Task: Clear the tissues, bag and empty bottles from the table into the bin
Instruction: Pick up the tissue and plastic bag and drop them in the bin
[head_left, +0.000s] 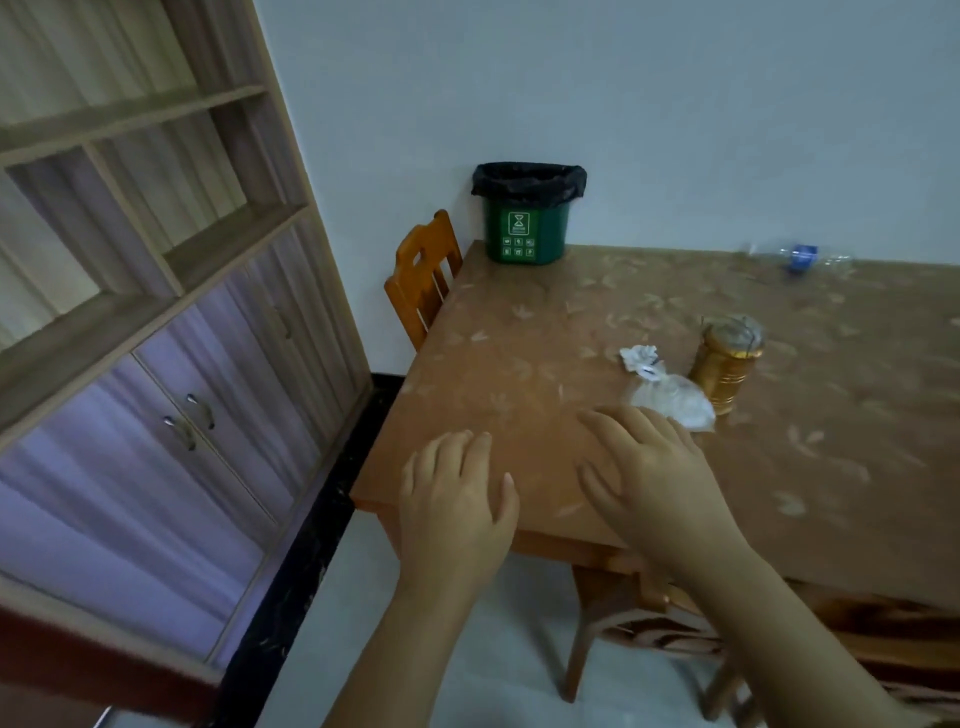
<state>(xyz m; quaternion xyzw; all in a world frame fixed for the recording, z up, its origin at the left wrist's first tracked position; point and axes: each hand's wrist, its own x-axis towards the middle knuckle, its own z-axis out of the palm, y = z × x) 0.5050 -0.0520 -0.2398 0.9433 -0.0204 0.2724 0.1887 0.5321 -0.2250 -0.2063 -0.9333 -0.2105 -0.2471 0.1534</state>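
Both my hands hover low over the near left corner of the brown leaf-patterned table (519, 322), palms down, fingers loosely spread, neither one holding anything. My left hand (454, 499) is over the near edge; my right hand (644, 467) is further in, its fingertips just beside the crumpled clear plastic bag (675, 397). Touching the bag's far end lies a small scrunched white tissue (638, 356), and just right of the bag stands a squat amber plastic bottle (727, 364), which looks crushed. A clear empty bottle with a blue label (800, 257) lies on its side at the far edge, well apart from the rest. The small green bin with a black liner (527, 218) stands on the far left corner, mouth open. Nothing has gone in yet, I judge, so the step in hand is the first pick: the bag. To do it well I should gather the bag from above, pinching the slack film rather than pressing it flat (it will slide on this smooth top), and take the tissue in the same closing of the fingers. I must keep clear of the amber bottle so it does not tip.
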